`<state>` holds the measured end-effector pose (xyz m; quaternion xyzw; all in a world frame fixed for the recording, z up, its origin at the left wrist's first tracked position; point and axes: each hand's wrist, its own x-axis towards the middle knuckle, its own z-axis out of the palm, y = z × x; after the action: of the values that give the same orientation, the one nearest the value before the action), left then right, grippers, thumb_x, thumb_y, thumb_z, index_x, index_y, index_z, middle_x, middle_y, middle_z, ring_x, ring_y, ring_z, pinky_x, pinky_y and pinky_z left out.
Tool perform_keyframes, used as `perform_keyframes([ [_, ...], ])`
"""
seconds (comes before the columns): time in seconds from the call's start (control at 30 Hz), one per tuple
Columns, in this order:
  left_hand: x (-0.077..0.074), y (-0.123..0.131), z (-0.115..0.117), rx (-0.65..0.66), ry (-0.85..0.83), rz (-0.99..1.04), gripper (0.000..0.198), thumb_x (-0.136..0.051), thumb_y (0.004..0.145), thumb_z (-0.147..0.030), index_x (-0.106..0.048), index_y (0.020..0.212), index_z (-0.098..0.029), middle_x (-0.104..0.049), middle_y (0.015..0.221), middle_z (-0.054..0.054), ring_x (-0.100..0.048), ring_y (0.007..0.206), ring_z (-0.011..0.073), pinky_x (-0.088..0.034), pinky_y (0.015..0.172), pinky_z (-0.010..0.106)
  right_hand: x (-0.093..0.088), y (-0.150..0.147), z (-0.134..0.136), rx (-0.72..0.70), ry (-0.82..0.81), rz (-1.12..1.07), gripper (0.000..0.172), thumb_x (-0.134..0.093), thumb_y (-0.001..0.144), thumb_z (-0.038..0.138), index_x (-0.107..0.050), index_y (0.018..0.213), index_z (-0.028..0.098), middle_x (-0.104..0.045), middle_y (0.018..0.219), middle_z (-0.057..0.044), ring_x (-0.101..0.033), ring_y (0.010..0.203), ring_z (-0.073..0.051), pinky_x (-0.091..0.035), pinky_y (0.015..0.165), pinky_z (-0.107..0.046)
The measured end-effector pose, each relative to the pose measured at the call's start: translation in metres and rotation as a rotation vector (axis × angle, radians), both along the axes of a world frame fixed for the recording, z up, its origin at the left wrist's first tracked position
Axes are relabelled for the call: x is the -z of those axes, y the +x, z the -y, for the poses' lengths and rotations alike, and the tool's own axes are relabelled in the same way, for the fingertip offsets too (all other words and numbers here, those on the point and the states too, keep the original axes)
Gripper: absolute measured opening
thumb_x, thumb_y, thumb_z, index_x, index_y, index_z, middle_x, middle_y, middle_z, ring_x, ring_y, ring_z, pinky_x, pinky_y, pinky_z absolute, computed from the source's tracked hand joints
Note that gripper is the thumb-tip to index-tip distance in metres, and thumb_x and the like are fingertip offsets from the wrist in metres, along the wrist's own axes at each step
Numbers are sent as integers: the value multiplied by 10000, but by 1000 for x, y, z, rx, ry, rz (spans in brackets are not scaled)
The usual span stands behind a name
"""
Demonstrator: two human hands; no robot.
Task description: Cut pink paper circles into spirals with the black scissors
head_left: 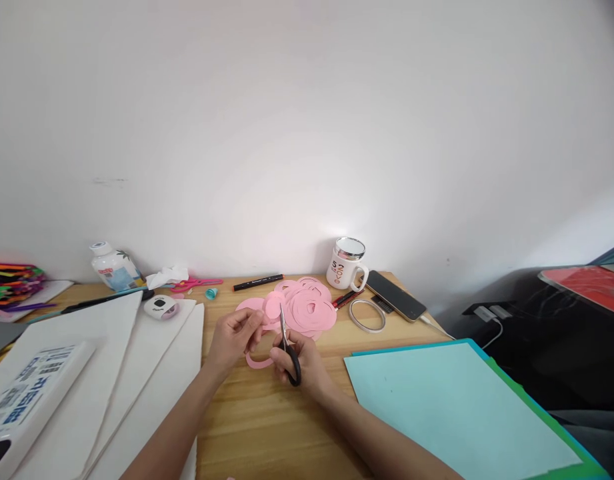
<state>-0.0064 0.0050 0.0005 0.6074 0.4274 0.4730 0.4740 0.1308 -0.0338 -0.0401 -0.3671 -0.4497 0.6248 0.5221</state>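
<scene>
My right hand (301, 360) grips a pair of scissors (293, 363) with black handles, their metal blades pointing up and away from me. To the left of it, my left hand (237, 335) pinches a small piece of pink paper (273, 305) between thumb and fingers, close to the blades. A curved strip of pink paper (258, 363) hangs or lies below the two hands. Just beyond them a pile of pink paper spirals and rounds (314, 308) is spread on the wooden table (267, 420). My fingers partly cover the paper they hold.
A white mug (339, 270), a phone (397, 295) and a roll of tape (367, 316) stand or lie at the back right. Light blue sheets (437, 407) cover the right side. White sheets (171, 373), a bottle (117, 268) and a black marker (258, 283) are also there.
</scene>
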Motion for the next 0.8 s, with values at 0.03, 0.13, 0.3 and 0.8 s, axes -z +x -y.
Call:
perform_keyframes([
  [0.03, 0, 1, 1, 16, -6, -24, 356, -575, 753, -455, -526, 553, -165, -479, 429, -52, -399, 330, 59, -300, 331, 168, 1, 0, 0, 1, 6, -2, 394, -758, 590, 454, -486, 689, 187, -481, 399, 97, -400, 311, -59, -295, 334, -172],
  [0.13, -1, 4, 4, 41, 0, -111, 386, -574, 751, -458, -487, 512, -167, -456, 418, -60, -407, 365, 63, -333, 374, 171, 5, -2, 0, -45, 14, -8, 407, -745, 597, 488, -480, 674, 189, -482, 404, 94, -400, 308, -59, -328, 351, -189],
  [0.3, -2, 6, 5, 63, -15, -132, 425, -547, 770, -454, -451, 471, -168, -458, 404, -53, -401, 381, 66, -312, 383, 174, 6, -3, 1, -95, 18, 5, 421, -723, 607, 527, -484, 689, 190, -474, 425, 88, -406, 330, -67, -343, 371, -202],
  [0.8, 2, 4, 3, 142, -125, -87, 442, -569, 758, -462, -447, 456, -163, -446, 385, -57, -360, 353, 51, -266, 361, 172, 5, 2, -2, -48, 35, 66, 405, -768, 576, 442, -499, 744, 191, -470, 497, 74, -354, 412, -69, -268, 406, -192],
])
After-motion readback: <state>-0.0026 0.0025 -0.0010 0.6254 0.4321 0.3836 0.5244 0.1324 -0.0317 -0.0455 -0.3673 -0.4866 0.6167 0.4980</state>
